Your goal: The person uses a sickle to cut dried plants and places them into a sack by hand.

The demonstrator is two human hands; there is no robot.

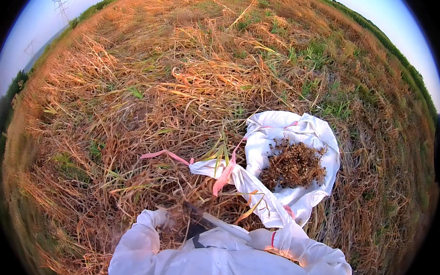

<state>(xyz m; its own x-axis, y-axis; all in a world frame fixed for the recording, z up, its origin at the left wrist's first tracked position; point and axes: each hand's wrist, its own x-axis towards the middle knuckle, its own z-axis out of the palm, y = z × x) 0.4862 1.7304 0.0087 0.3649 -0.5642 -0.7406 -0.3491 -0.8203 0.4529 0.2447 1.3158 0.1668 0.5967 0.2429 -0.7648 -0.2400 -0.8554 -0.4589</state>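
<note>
Low in the view, my right hand (260, 238) wears a white knit glove with a red line at its cuff and is closed around the pale handle (227, 227) of a tool. The tool's dark end (193, 209) points up and left into dry stalks. My left hand (166, 220), also gloved, is blurred beside those stalks; whether it grips any cannot be told. A white woven sack (255, 120), its mouth open, lies ahead to the right with brown dried plant heads (296, 164) inside. Pink ties (223, 178) hang from its twisted white cloth strip (265, 196).
Flattened dry grass (132, 115) covers the ground, with green tufts (315, 55) among it. Taller brown growth (24, 158) stands at the left. Trees line the horizon, and a lattice power pylon (61, 8) rises at the upper left.
</note>
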